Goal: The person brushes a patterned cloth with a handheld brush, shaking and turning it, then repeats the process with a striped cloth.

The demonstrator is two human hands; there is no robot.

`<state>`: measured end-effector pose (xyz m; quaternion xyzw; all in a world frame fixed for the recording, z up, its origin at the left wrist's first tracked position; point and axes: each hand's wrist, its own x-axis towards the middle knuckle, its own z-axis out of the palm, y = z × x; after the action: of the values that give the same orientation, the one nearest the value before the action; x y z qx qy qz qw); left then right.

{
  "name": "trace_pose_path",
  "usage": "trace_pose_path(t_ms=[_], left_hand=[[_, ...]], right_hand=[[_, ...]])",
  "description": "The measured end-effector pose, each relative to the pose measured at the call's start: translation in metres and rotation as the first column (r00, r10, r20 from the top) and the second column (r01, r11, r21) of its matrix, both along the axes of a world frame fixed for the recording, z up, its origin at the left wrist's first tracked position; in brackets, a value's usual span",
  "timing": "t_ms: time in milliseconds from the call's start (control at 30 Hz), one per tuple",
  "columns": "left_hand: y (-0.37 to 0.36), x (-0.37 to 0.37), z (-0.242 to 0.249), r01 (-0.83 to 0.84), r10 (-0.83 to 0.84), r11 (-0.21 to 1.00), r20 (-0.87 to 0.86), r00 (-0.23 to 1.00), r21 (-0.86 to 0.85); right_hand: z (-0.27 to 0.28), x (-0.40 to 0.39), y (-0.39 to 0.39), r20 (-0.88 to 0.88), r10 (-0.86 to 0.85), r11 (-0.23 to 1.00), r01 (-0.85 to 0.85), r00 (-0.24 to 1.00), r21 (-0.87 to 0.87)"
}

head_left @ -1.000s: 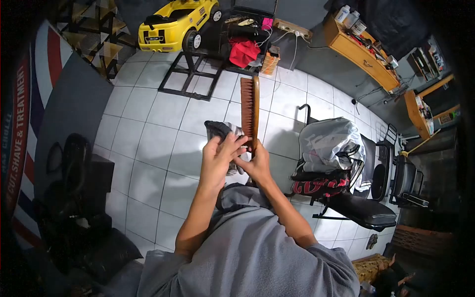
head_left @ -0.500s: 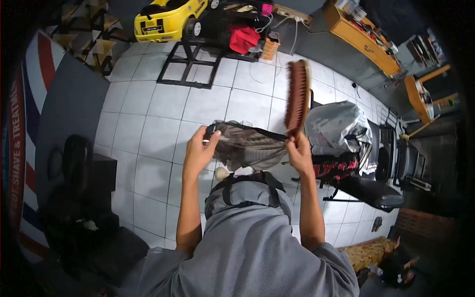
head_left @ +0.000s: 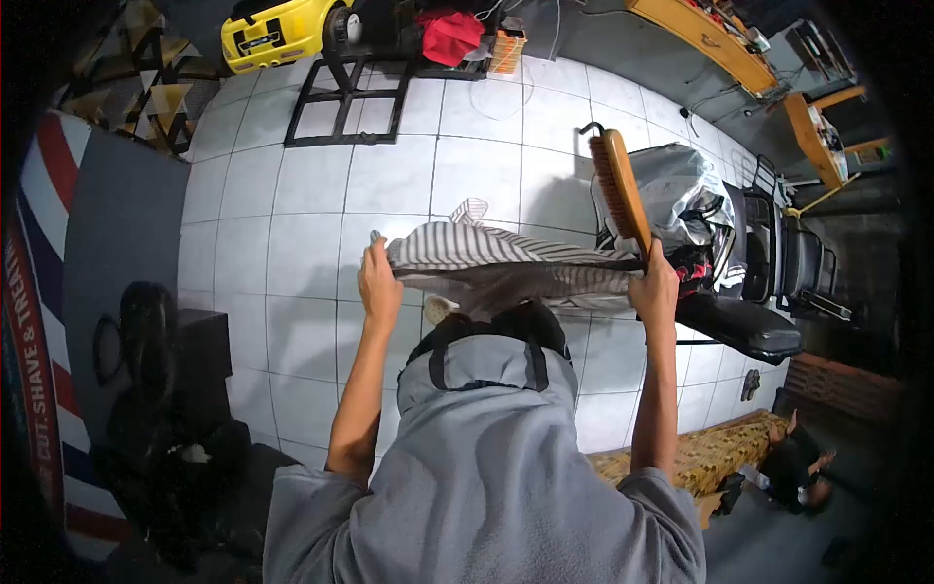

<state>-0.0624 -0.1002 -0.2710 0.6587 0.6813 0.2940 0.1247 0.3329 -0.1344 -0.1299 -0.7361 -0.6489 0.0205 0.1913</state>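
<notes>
A striped grey and white cloth (head_left: 457, 248) is stretched out in front of my body, its upper part flaring away over the floor. My left hand (head_left: 379, 285) is closed on its left end. At the other end, my right hand (head_left: 655, 284) grips the cloth together with a brush (head_left: 626, 185). The brush has a wooden back and reddish-brown bristles that face left, and it points upward from my fist.
A barber chair (head_left: 739, 326) with a silvery sheet (head_left: 676, 180) stands to the right. A black metal frame (head_left: 347, 100) lies on the tiles near a yellow toy car (head_left: 277, 34). A person (head_left: 793, 467) is at the lower right, beside a patterned bench (head_left: 705, 456).
My hands have moved farther apart, pulling the cloth wider. Its striped part now flares outward. The brush has shifted right with my right hand and turned, showing its wooden back.
</notes>
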Motion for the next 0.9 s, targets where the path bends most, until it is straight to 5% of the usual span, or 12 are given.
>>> trace_pose_path(t_ms=[300, 367, 400, 500, 567, 667, 700, 767, 800, 833, 867, 900], left_hand=[[0.019, -0.025, -0.028, 0.006, -0.027, 0.952, -0.067, 0.997, -0.305], [0.075, -0.040, -0.021, 0.085, -0.098, 0.994, -0.212, 0.972, -0.071], [0.100, -0.039, 0.008, 0.041, -0.029, 0.999, -0.285, 0.958, 0.035], [0.123, -0.011, 0.162, -0.060, 0.095, 0.956, -0.110, 0.989, 0.287], [0.106, 0.001, 0.214, -0.035, 0.058, 0.874, -0.031, 0.998, 0.485], [0.059, 0.019, 0.194, 0.025, 0.120, 0.698, -0.152, 0.981, 0.716], [0.045, 0.017, 0.156, 0.079, 0.068, 0.695, -0.175, 0.982, 0.714], [-0.001, 0.033, 0.073, -0.029, 0.060, 0.978, -0.146, 0.987, 0.207], [-0.032, 0.028, 0.016, 0.052, -0.066, 0.995, -0.179, 0.982, -0.086], [-0.069, 0.015, -0.059, -0.042, -0.067, 0.761, -0.143, 0.988, -0.647], [-0.108, 0.003, -0.098, 0.125, -0.202, 0.718, -0.033, 0.979, -0.685], [-0.131, -0.002, -0.130, 0.201, -0.222, 0.578, 0.085, 0.971, -0.791]], right_hand=[[-0.090, 0.055, 0.037, 0.057, 0.050, 0.994, -0.045, 0.997, -0.095], [-0.074, 0.056, 0.077, 0.086, 0.057, 0.995, -0.050, 0.995, -0.081], [-0.055, 0.056, 0.097, 0.047, 0.064, 0.986, -0.070, 0.997, 0.153], [0.031, 0.052, 0.124, 0.033, -0.088, 0.729, 0.041, 0.996, 0.684], [0.043, 0.096, 0.127, -0.206, -0.186, 0.567, 0.276, 0.961, 0.776], [0.065, 0.071, 0.092, -0.533, 0.400, 0.494, 0.315, 0.746, 0.811], [0.027, 0.077, 0.077, -0.497, 0.281, 0.594, 0.258, 0.821, 0.762], [-0.049, 0.089, 0.047, -0.311, 0.075, 0.759, 0.148, 0.948, 0.634], [-0.078, 0.090, 0.018, -0.223, -0.114, 0.986, 0.138, 0.968, 0.095], [-0.117, 0.089, 0.002, -0.473, -0.064, 0.992, 0.006, 0.879, -0.123], [-0.185, 0.121, -0.026, -0.244, 0.056, 0.804, -0.189, 0.968, -0.564], [-0.239, 0.145, -0.054, -0.355, -0.017, 0.573, -0.282, 0.935, -0.770]])
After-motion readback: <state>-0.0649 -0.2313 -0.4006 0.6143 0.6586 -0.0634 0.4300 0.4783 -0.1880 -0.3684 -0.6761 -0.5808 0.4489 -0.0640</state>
